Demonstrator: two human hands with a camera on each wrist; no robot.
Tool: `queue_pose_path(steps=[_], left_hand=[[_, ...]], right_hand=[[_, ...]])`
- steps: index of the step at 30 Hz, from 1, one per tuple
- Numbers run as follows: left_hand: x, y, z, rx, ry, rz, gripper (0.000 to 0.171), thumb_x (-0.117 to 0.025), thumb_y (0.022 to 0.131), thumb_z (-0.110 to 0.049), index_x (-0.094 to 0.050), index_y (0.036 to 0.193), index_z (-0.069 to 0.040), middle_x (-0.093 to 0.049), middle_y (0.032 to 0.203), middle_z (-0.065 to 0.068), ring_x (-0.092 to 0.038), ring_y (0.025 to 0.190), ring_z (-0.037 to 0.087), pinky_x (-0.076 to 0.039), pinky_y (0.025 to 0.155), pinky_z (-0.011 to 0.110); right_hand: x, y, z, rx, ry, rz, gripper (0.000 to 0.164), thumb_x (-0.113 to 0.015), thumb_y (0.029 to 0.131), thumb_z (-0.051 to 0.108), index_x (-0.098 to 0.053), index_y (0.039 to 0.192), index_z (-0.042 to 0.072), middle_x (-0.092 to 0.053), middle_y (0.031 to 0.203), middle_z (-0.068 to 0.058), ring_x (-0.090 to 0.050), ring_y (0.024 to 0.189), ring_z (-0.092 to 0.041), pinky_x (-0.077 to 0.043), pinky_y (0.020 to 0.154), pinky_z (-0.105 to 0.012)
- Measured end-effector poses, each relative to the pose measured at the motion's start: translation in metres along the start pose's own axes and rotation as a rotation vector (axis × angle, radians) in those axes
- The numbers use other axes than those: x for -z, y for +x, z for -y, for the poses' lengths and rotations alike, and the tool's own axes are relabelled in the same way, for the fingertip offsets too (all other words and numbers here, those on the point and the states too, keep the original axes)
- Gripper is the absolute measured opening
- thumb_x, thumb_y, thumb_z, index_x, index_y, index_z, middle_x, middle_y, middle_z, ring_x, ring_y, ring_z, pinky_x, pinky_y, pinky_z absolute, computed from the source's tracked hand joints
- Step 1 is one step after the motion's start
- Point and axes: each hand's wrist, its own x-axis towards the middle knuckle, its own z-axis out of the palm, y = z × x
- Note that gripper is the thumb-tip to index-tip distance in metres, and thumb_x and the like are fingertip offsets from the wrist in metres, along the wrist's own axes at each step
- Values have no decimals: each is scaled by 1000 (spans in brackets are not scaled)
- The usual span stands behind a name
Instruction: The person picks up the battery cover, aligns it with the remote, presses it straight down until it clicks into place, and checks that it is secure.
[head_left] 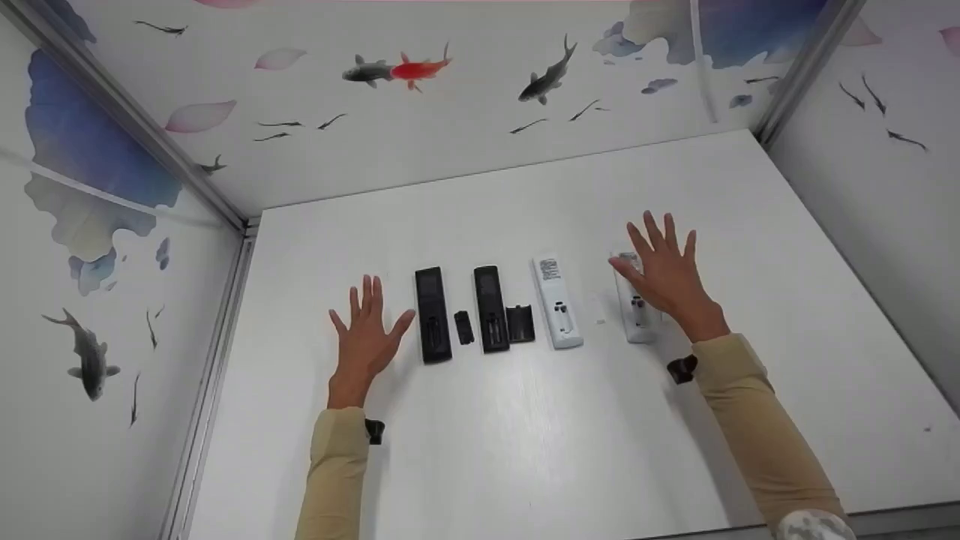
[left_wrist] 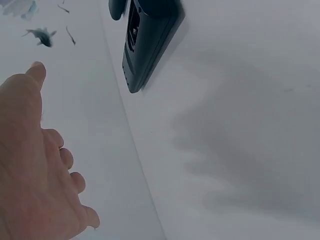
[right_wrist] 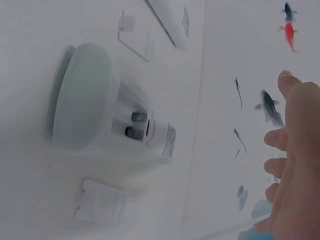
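Laid in a row across the middle of the white tabletop [head_left: 480, 457], well in from the far edge below the fish-painted back panel [head_left: 465, 142] and well in from the left edge by the metal frame [head_left: 208, 382]: four remotes, backs up. Broad stretch of surface between row and near edge, another to the right; only narrow gaps between remotes. Battery bays exposed on all four: two dark fittings inside that of the right white remote [right_wrist: 110, 115], similar dark fittings in the left white remote [head_left: 555, 300], contents of both black ones too dim to tell. By count, two white remotes and two black, the left black remote [head_left: 432, 300] and the right black remote [head_left: 490, 304]. Loose covers, four: small black cover [head_left: 464, 328] between the black remotes, wider black cover [head_left: 520, 324] just right of the second, clear cover [right_wrist: 135, 37] between the white remotes, frosted cover [right_wrist: 100, 201] beyond the last. Left hand [head_left: 365, 337] just left of the row, raised, fingers straight and fanned, holding nothing; right hand [head_left: 667, 277] spread likewise above the right white remote, partly hiding it, also holding nothing.
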Motion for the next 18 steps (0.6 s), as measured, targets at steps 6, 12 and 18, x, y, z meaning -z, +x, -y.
queue_pose_path(steps=[6,12,18], left_hand=[[-2,-2,-1,12,-39,38,90,-42,101,-62,2,162,-13,2,171,8,2,158,36,10,119,67],[-4,-3,-1,25,-81,60,88,-41,101,-62,-1,162,-13,0,171,8,2,157,37,6,120,68],[-3,-4,1,41,-105,82,84,-40,101,-61,-9,162,-13,-4,171,8,2,157,40,3,120,68]], right_hand=[[-7,0,22,33,24,13,80,-37,102,62,-22,160,8,-6,169,-19,4,156,-43,3,119,-70],[-12,-2,39,57,25,24,77,-40,103,58,-22,160,9,-7,169,-18,1,156,-42,-1,122,-66],[-19,-2,57,76,28,45,75,-43,103,54,-22,160,9,-12,169,-18,-6,156,-40,-8,123,-62]])
